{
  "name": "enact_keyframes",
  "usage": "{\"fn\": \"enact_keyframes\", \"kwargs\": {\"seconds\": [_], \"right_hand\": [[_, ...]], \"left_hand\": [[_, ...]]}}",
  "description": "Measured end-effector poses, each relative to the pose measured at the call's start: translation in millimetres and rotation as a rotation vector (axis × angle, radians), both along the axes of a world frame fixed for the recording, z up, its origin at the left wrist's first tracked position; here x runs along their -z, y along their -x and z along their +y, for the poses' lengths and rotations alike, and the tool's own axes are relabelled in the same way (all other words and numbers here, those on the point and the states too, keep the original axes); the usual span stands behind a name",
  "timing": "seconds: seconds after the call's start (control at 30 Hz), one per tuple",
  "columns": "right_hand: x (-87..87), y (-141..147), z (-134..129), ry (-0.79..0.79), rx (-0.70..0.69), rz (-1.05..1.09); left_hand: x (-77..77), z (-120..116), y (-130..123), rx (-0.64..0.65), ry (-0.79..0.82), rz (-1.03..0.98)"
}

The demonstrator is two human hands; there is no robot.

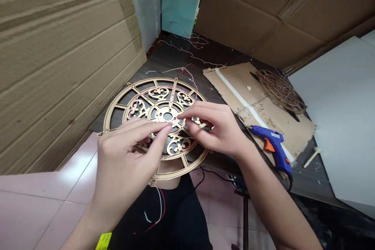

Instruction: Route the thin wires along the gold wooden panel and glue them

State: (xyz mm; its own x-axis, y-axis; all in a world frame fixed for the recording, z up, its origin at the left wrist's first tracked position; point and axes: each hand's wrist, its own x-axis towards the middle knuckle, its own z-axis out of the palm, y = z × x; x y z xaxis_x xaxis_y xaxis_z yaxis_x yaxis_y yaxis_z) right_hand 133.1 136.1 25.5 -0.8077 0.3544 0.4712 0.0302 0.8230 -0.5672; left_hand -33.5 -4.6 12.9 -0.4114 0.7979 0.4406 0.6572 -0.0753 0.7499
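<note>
A round openwork wooden wheel (184, 168) with scroll-shaped cutouts lies partly on the dark table and reaches over its front edge. My left hand (131, 152) is at the near side of the hub, thumb and index finger pinched together; what lies between the tips is too small to make out. My right hand (213, 127) comes in from the right, its index fingertip beside a tiny red piece (175, 118) on the hub. A short pale stick (202, 125) shows among its curled fingers. Thin red and white wires (160, 207) hang from the wheel's near rim.
On the right, a blue glue gun (271, 140) with an orange trigger lies by a cardboard sheet (234, 86). A darker openwork wheel (281, 90) rests on that sheet. A pale stick (312, 157) lies farther right. Cardboard walls (67, 66) flank the table (164, 58); loose wires trail behind.
</note>
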Motion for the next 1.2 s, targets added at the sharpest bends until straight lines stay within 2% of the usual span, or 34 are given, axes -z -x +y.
{"fn": "enact_keyframes", "kwargs": {"seconds": [0.2,0.37,0.57,0.77,0.97,1.03,1.2], "right_hand": [[-1.4,1,0,0.067,-0.009,-0.086],[-0.3,0,0,0.04,0.054,-0.185],[1.6,0,1,0.041,0.068,-0.124],[3.7,3,1,-0.021,0.084,-0.059],[3.6,5,1,0.042,0.102,0.008],[1.6,5,6,0.068,0.061,-0.004],[-6.5,1,23,0.188,-0.249,-0.185]], "left_hand": [[-0.7,-3,2,0.014,0.017,-0.001],[0.9,-5,3,0.035,0.011,0.007],[4.2,-7,5,0.019,0.023,0.003],[6.0,-11,8,0.018,0.04,-0.007],[5.1,-14,9,0.023,0.057,-0.04],[2.9,-14,11,0.047,0.065,-0.041],[-4.7,-13,17,0.186,0.059,0.015]]}}
